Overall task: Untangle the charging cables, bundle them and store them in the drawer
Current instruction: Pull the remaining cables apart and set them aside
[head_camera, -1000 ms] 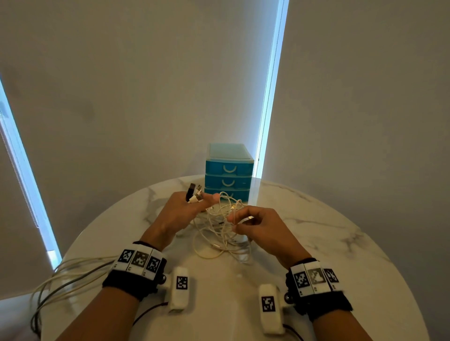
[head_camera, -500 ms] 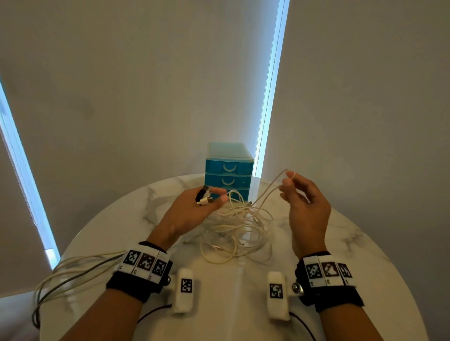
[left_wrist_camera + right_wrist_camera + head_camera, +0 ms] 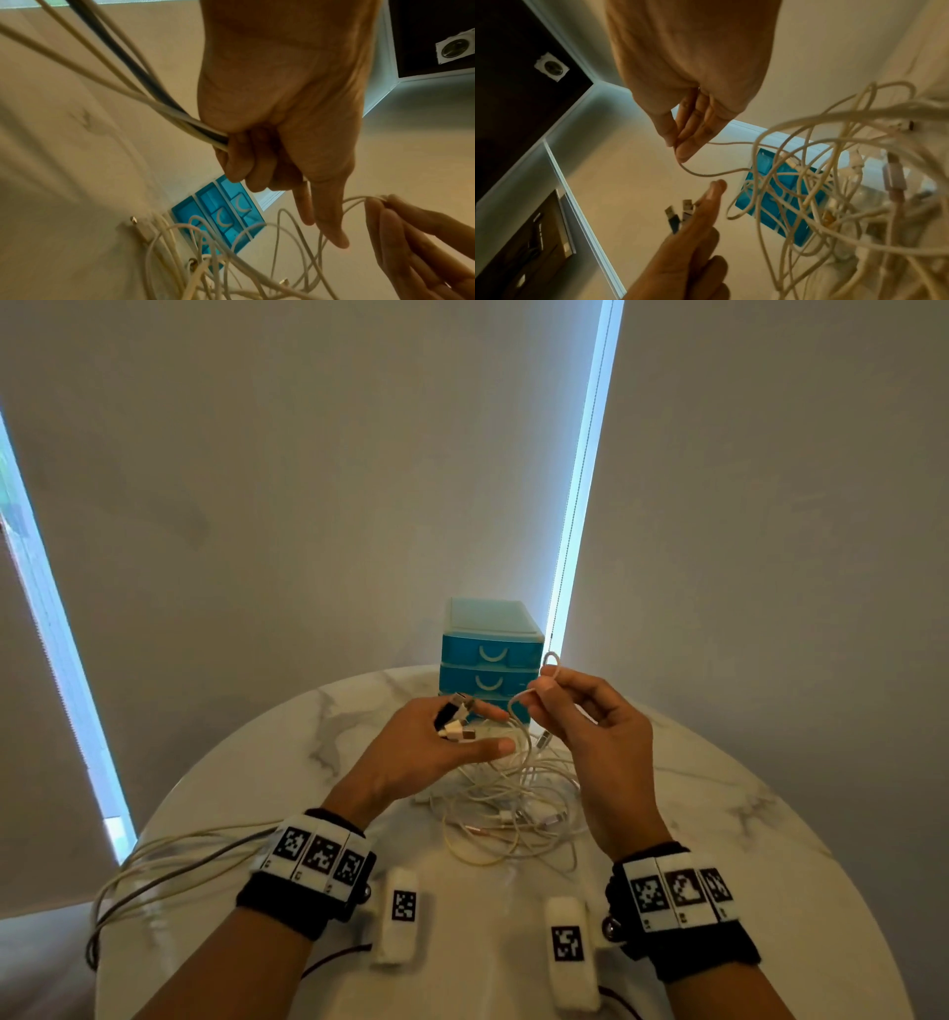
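Observation:
A tangle of white charging cables (image 3: 518,793) lies on the round marble table (image 3: 719,814) in front of the blue three-drawer box (image 3: 490,660), whose drawers are closed. My left hand (image 3: 436,747) grips several cable ends, a black and white USB plugs (image 3: 454,721) sticking out past the curled fingers; index finger and thumb point straight. The gripped cables (image 3: 144,97) trail back off the table's left edge (image 3: 169,860). My right hand (image 3: 570,706) is raised over the tangle and pinches a loop of one white cable (image 3: 706,172) between thumb and fingertips.
Two white tagged blocks (image 3: 400,916) (image 3: 567,952) sit on the table near my wrists. Grey roller blinds hang behind the table with bright window strips (image 3: 580,495) between them. The drawer box stands at the far table edge.
My right hand pulled one cable strand up and right out of the tangle, then came back toward the left hand with a small loop in its fingertips. The left hand kept its plugs.

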{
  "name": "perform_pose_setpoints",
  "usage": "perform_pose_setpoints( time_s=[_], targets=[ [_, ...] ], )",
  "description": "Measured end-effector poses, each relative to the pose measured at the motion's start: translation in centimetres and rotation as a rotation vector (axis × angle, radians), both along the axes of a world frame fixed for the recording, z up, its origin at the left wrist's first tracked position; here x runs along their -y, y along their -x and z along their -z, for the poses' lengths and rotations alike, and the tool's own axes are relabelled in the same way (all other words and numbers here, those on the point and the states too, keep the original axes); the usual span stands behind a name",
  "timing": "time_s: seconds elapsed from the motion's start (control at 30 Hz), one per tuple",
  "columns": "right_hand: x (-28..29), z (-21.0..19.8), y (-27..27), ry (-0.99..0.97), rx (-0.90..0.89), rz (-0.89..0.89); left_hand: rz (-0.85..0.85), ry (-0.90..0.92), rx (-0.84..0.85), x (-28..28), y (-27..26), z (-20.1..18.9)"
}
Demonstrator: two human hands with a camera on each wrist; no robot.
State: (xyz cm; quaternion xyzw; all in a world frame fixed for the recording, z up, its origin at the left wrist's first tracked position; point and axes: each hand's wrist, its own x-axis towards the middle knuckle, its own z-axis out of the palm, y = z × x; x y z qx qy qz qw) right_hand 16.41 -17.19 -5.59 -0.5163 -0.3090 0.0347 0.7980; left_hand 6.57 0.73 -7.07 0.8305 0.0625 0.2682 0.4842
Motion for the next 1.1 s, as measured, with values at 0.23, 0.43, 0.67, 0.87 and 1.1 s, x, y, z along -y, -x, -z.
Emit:
perform_pose_setpoints(
  time_s=[0.23, 0.43, 0.67, 0.87, 1.1],
  targets=[
    [-0.1, -0.4, 0.1, -0.137, -0.245, -0.283, -0.050, 0.005, 0.057, 0.4, -0.2, 0.1],
    [-0.1, -0.1, -0.4, -0.164, -0.285, -0.307, -0.071, 0.062, 0.119, 0.9, 0.1, -0.5],
    [-0.9, 2.3, 0.1, 0.425, 0.016, -0.218, -0.176, 0.208, 0.280, 0.6, 0.5, -1.3],
    [-0.8, 2.1, 0.2, 0.353, 0.098, -0.019, 0.031, 0.071, -0.008, 0.7, 0.3, -0.5],
    [1.0, 0.3, -1.9, -0.120, -0.264, -0.001, -0.132, -0.055, -0.217, -2.2, -0.5, 1.7]
  ],
)
